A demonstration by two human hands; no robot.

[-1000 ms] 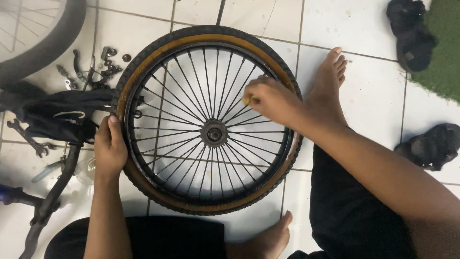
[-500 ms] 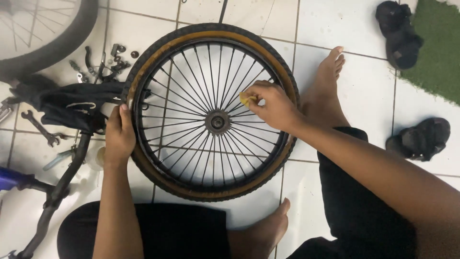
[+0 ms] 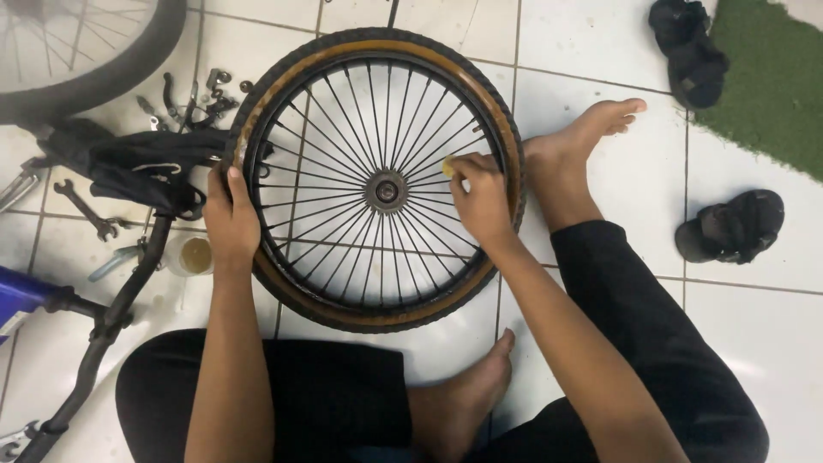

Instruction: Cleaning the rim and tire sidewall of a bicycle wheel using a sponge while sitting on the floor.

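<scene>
Two bare hands at work on one bicycle wheel (image 3: pixel 377 184), flat on the white tiled floor (image 3: pixel 600 43) near the floor's far edge, between the seated person's legs. Brown-walled tyre, dark rim, thin spokes running to a central hub (image 3: pixel 386 190).

Second wheel (image 3: pixel 81 47) in the far left corner, cut by the picture's edge. Green mat (image 3: pixel 771 77) in the far right corner. Dark bicycle frame (image 3: pixel 120 283) along the left edge of the floor, a black bag (image 3: pixel 129 167) across it, touching the tyre's left side.

Two black sandals: one (image 3: pixel 686 51) at the far edge beside the mat, one (image 3: pixel 733 225) near the right edge.

Left hand (image 3: pixel 230 225) on the tyre's left side, fingers closed over tyre and rim. Right hand (image 3: pixel 480 201) over the spokes just right of the hub, fingers pinched on a small yellow piece (image 3: pixel 447 168); kind not discernible.

Small jar (image 3: pixel 193 255) with yellowish contents just left of the left hand. Spanner (image 3: pixel 86 210) on the floor left of the bag. Loose metal parts (image 3: pixel 201 94) beyond the bag, beside the tyre.
</scene>
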